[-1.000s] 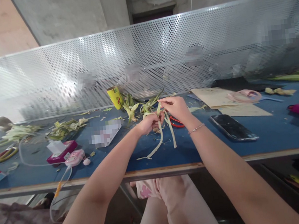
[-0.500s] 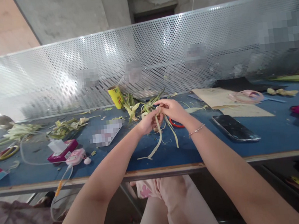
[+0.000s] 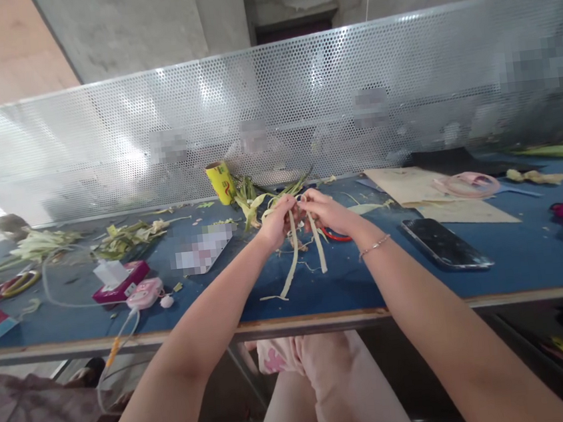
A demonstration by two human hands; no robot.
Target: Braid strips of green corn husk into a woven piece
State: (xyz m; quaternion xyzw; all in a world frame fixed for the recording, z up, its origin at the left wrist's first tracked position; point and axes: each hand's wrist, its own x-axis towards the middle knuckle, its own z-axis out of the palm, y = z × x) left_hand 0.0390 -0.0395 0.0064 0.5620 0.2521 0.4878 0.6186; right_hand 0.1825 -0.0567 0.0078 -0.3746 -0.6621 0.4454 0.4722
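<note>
Both hands meet over the middle of the blue table, fingers pinched close together. My left hand (image 3: 278, 221) grips a long pale leaf strip (image 3: 293, 263), whose end trails down onto the tabletop. From my right hand (image 3: 324, 212) hangs a shorter pale leaf strip (image 3: 319, 250). The spot where the strips meet between the fingertips is partly hidden. Just behind the hands lies a heap of green and yellowish leaves (image 3: 248, 208). A red-handled tool (image 3: 336, 235) sits partly under my right hand.
A yellow tube (image 3: 221, 182) stands behind the leaves. Right of my arm lie a black phone (image 3: 446, 244) and brown paper sheets (image 3: 400, 188). To the left are a pink power block (image 3: 123, 285), a cable and more leaves (image 3: 131, 239). A perforated metal screen (image 3: 296, 115) borders the table's back.
My hands have drawn slightly apart, side by side, where the right lay over the left. The right-hand strip now hangs straighter and further left.
</note>
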